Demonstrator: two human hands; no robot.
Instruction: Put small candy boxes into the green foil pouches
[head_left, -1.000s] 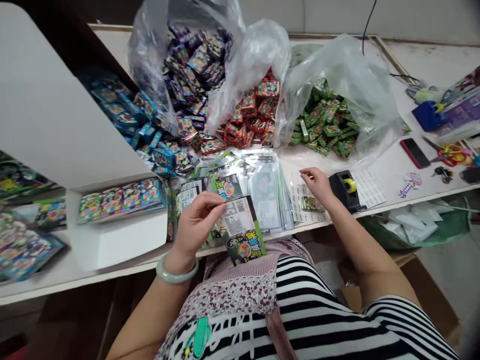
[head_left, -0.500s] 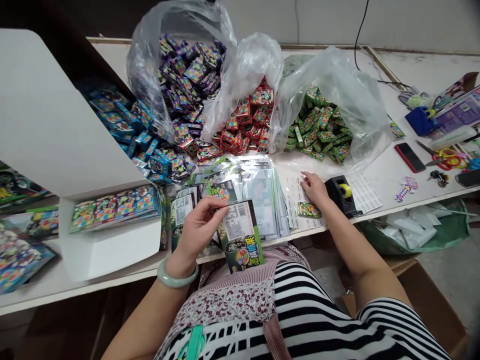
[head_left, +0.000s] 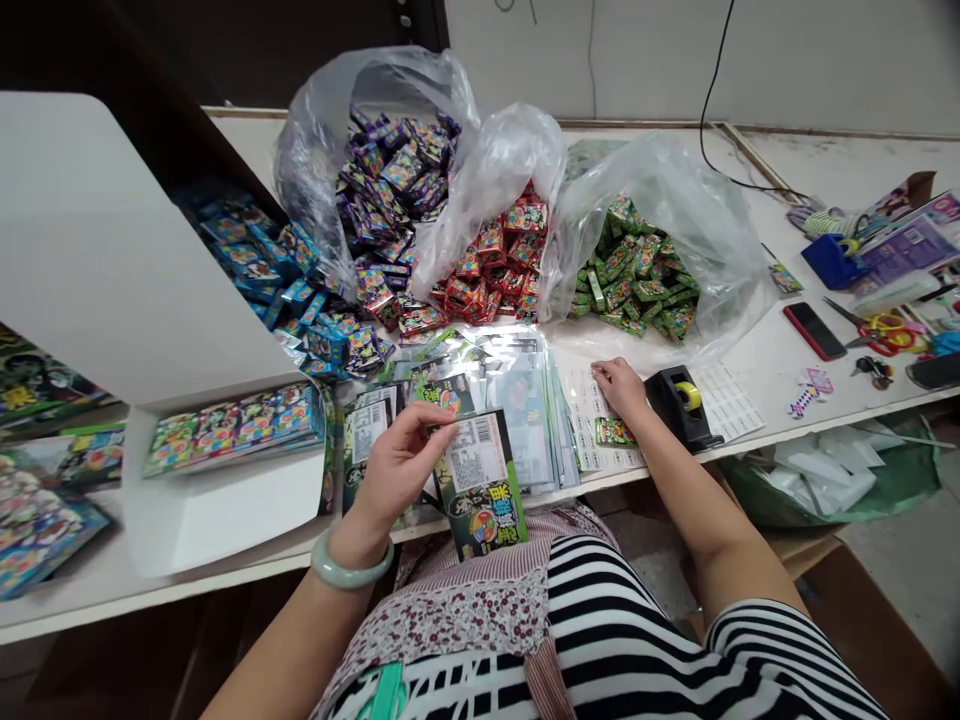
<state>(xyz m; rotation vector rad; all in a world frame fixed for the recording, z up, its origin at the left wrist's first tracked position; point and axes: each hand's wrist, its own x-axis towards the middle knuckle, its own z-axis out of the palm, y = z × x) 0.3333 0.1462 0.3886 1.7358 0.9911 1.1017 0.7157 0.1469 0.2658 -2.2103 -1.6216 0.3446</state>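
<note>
A dark printed card [head_left: 480, 490] with a white label hangs over the table edge, its top corner pinched by my left hand [head_left: 401, 460]. Under and behind it lies a pile of clear sleeves and printed cards [head_left: 517, 400]. To the right, my right hand [head_left: 621, 388] rests on a sheet of small white oval stickers [head_left: 592, 440], its fingers curled together at the sheet; whatever is between the fingertips is too small to make out. A small green packet [head_left: 615, 431] lies on that sheet, beside a black tape dispenser [head_left: 682, 405].
Plastic bags hold purple packets [head_left: 405, 170], red packets [head_left: 499, 260] and green packets [head_left: 637, 270]. Blue packets [head_left: 262, 260] lie behind an open white box [head_left: 225, 510] of filled cards. At right are a phone [head_left: 814, 331], scissors [head_left: 877, 332] and keys [head_left: 874, 371].
The view has shifted slightly, so the bags sit lower in it. My right fingers have drawn closer together on the sticker sheet. My left hand still holds the card.
</note>
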